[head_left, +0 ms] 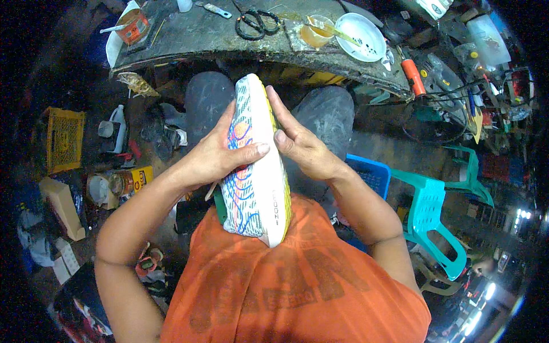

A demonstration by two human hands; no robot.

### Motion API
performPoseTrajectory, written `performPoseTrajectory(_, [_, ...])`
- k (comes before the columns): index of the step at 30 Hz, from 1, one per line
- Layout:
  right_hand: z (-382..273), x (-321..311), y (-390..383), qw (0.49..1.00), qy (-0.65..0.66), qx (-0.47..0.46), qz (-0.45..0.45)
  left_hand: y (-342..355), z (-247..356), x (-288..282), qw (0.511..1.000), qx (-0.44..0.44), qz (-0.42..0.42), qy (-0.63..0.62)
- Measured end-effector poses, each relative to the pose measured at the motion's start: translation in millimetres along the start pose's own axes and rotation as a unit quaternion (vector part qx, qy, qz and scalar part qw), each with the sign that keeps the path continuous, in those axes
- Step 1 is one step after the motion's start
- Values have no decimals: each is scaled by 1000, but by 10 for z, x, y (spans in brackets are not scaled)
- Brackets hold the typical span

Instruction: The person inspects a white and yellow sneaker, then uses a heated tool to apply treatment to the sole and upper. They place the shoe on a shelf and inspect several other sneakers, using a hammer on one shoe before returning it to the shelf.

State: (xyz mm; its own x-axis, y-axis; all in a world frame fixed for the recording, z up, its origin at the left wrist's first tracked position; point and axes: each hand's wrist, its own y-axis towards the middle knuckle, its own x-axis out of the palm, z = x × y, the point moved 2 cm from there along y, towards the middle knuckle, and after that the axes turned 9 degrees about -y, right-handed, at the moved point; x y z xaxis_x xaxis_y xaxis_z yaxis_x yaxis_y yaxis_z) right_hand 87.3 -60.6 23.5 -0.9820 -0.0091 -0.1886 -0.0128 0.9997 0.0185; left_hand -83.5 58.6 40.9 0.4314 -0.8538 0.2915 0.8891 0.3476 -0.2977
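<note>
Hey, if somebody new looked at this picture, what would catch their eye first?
Probably the patterned shoe in the middle, with the left hand gripping its upper side and the right hand flat along its yellow sole. Next would come the bright orange shirt filling the bottom centre, then the turquoise plastic chair on the right.

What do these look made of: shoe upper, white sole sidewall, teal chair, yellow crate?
Shoe upper: probably knit or mesh textile, matte; patterned, fabric-like surface.
White sole sidewall: likely foam or rubber, can't tell which; smooth, continuous band.
Teal chair: very likely moulded plastic; uniform colour, slotted back, rounded edges.
Yellow crate: likely plastic; single-colour open lattice, finish unclear.
</note>
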Motion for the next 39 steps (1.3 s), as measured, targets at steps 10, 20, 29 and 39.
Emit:
performPoseTrajectory(10, [-2,64,-1,999,-8,37,-1,19,-37,-2,998,-40,36,-15])
performPoseTrajectory(20, [10,71,-170,998,18,54,-22,-69,-78,22,999,-18,31,14])
performPoseTrajectory(29, [17,105,-290,987,138,85,-4,-168,-8,-24,997,12,23,66])
performPoseTrajectory(39, [-147,312,-328,968,236,85,15,-210,-81,30,998,1,62,-4])
